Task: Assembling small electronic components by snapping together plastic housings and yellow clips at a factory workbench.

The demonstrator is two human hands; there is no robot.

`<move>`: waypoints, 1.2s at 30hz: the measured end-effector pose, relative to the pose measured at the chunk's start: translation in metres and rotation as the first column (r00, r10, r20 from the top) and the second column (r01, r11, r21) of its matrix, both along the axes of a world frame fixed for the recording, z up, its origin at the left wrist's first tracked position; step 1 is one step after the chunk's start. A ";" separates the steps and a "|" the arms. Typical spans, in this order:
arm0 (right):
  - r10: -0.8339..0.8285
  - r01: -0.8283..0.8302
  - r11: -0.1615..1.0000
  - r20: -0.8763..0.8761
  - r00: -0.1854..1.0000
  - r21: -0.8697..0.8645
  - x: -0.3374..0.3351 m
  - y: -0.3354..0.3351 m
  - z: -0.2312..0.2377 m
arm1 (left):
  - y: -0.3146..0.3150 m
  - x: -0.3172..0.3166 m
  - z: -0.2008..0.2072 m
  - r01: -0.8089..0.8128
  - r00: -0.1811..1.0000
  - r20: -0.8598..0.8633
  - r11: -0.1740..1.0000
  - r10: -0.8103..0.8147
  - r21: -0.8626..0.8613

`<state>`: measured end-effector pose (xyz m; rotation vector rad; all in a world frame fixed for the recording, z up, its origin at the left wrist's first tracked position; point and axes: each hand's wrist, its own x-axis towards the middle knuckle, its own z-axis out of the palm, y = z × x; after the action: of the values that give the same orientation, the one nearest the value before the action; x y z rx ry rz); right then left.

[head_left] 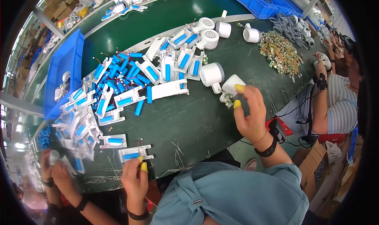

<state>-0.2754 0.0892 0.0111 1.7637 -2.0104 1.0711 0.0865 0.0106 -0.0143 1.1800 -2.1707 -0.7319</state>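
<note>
My left hand (135, 179), with yellow finger covers on its thumb and forefinger, is at the table's near edge. Its fingertips pinch the near edge of a white plastic handle casing (149, 147) with a blue cylindrical battery (130, 156) inside. Farther right, my right hand (251, 113) reaches over the table, thumb and forefinger apart, also in yellow covers. Its forefinger overlaps the edge of a white round fan housing (233, 83). A small circuit board (227, 100) shows by that housing, near the thumb; whether the fingertips touch either is unclear.
Loose blue batteries (114, 77) and white casings (169, 90) are heaped at left. A white fan head (210, 73), circuit boards (280, 53) and grey rings (286, 26) lie at right. Blue crates (65, 67) border the bench (189, 122). Co-workers' hands (63, 177) work at both sides.
</note>
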 end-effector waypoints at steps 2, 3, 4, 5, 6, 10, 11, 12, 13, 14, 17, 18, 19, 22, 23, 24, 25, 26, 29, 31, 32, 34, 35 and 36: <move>-0.074 0.082 0.993 0.099 0.992 -0.081 0.017 0.006 0.003 | -0.001 0.001 -0.006 -0.002 1.000 -0.027 0.999 0.001 -0.035; -0.096 0.096 0.995 0.283 0.954 0.012 0.024 0.011 0.004 | -0.001 0.001 -0.008 -0.004 0.999 -0.055 0.997 0.000 -0.071; -0.130 0.091 0.990 0.455 0.881 0.106 0.028 0.012 0.005 | -0.001 0.001 -0.008 -0.002 0.999 -0.053 0.998 -0.001 -0.069; -0.157 0.105 0.986 0.517 0.841 0.128 0.029 0.008 0.000 | -0.001 0.000 -0.008 -0.007 0.999 -0.053 0.998 0.003 -0.066; -0.155 0.102 0.986 0.521 0.840 0.130 0.026 0.008 -0.004 | -0.001 0.001 -0.007 -0.013 0.999 -0.050 0.998 0.010 -0.062; -0.171 -0.287 0.879 0.814 0.556 0.381 0.026 0.002 -0.003 | 0.002 0.014 -0.011 -0.065 0.998 -0.001 0.998 0.065 -0.026; -0.229 -0.284 0.882 0.868 0.441 0.377 0.025 -0.001 0.000 | 0.002 0.014 -0.013 -0.057 0.998 -0.009 0.998 0.057 -0.008; -0.282 -0.283 0.883 0.905 0.317 0.374 0.027 -0.003 -0.001 | 0.001 0.015 -0.015 -0.051 0.999 -0.016 0.999 0.051 0.007; -0.232 -0.269 0.912 0.932 0.279 0.308 0.026 -0.001 -0.010 | 0.000 0.013 -0.017 -0.052 0.996 -0.071 0.995 0.047 -0.081; -0.247 -0.239 0.921 0.937 0.247 0.306 0.026 -0.002 -0.009 | 0.000 0.012 -0.016 -0.080 0.994 -0.080 0.995 0.076 -0.052; -0.238 -0.251 0.934 0.966 0.099 0.256 0.029 -0.005 -0.006 | -0.004 0.011 -0.002 -0.047 0.997 -0.072 0.996 0.041 -0.078; -0.217 -0.246 0.940 0.970 0.107 0.237 0.030 -0.004 -0.007 | -0.004 0.008 0.006 -0.070 0.996 -0.055 0.997 0.068 -0.027; -0.177 -0.287 0.931 0.967 0.182 0.225 0.032 0.000 -0.011 | -0.008 0.006 0.010 -0.068 0.997 -0.040 0.997 0.067 -0.021; -0.026 -0.452 0.865 0.920 0.391 0.216 0.051 0.010 -0.022 | -0.028 -0.005 0.024 -0.004 0.995 0.095 0.987 0.019 -0.160; 0.099 -0.561 0.793 0.858 0.504 0.238 0.058 0.012 -0.023 | -0.037 -0.010 0.028 0.077 0.976 0.217 0.953 -0.012 -0.292; 0.109 -0.614 0.744 0.859 0.501 0.264 0.063 0.012 -0.023 | -0.045 -0.015 0.032 0.078 0.977 0.215 0.953 -0.014 -0.291; 0.121 -0.643 0.730 0.882 0.456 0.232 0.069 0.010 -0.024 | -0.053 -0.019 0.036 0.145 0.962 0.266 0.940 -0.061 -0.309; 0.132 -0.669 0.716 0.902 0.410 0.199 0.075 0.007 -0.025 | -0.060 -0.023 0.038 0.211 0.943 0.317 0.923 -0.105 -0.323; 0.110 -0.692 0.698 0.927 0.357 0.184 0.087 -0.004 -0.031 | -0.074 -0.027 0.037 0.261 0.921 0.351 0.937 -0.170 -0.232; 0.111 -0.697 0.695 0.933 0.343 0.174 0.092 -0.011 -0.032 | -0.079 -0.029 0.034 0.288 0.888 0.409 0.947 -0.209 -0.140; 0.117 -0.709 0.687 0.938 0.327 0.162 0.094 -0.014 -0.033 | -0.080 -0.029 0.034 0.295 0.887 0.408 0.946 -0.217 -0.137; 0.115 -0.715 0.681 0.941 0.317 0.158 0.095 -0.017 -0.033 | -0.079 -0.032 0.035 0.303 0.864 0.454 0.945 -0.218 -0.124; 0.121 -0.711 0.684 0.937 0.329 0.162 0.095 -0.017 -0.033 | -0.079 -0.033 0.034 0.309 0.863 0.452 0.943 -0.225 -0.120; 0.129 -0.708 0.687 0.931 0.341 0.164 0.094 -0.018 -0.033 | -0.079 -0.035 0.033 0.343 0.866 0.439 0.924 -0.241 -0.170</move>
<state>-0.1817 0.0714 -0.0215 2.5201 -2.6741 2.1262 0.0516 -0.0684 0.0187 0.9449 -2.7457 -0.3319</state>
